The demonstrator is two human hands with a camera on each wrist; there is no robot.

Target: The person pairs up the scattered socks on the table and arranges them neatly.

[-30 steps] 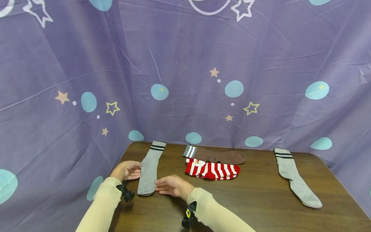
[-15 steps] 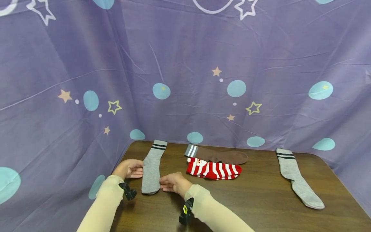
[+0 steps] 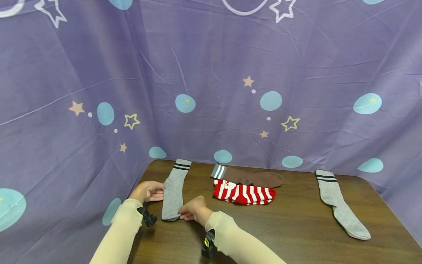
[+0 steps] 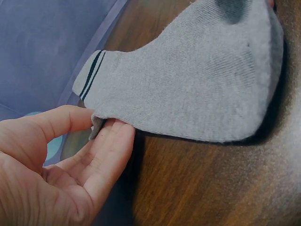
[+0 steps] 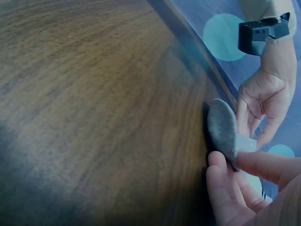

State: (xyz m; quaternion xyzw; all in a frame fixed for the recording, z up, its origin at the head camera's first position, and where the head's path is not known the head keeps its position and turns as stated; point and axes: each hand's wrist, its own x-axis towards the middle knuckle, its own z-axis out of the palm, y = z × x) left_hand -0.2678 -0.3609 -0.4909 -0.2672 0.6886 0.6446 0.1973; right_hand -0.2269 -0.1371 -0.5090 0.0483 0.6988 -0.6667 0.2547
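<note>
A grey sock [image 3: 173,194] with two black stripes at its cuff lies lengthwise on the left of the table. My left hand [image 3: 152,191] pinches the sock's left edge at about mid-length, and in the left wrist view the thumb is on one side of a small fold and the fingers are under it. At the sock's lower right edge, near the toe end, my right hand [image 3: 195,209] pinches the cloth between thumb and fingers. The right wrist view shows the sock's toe end [image 5: 222,127] with the thumb over it and fingertips beneath.
On the wooden table [image 3: 263,227], a brown sock [image 3: 257,178] with a grey, white-striped cuff lies behind a red-and-white striped sock [image 3: 245,194]. Another grey sock [image 3: 339,205] lies at the right. A purple curtain [image 3: 211,91] hangs behind and to the left.
My right hand's fingers have closed on the sock's lower right edge, the thumb now over the cloth. The left hand stays at the left edge. The head view has shifted slightly.
</note>
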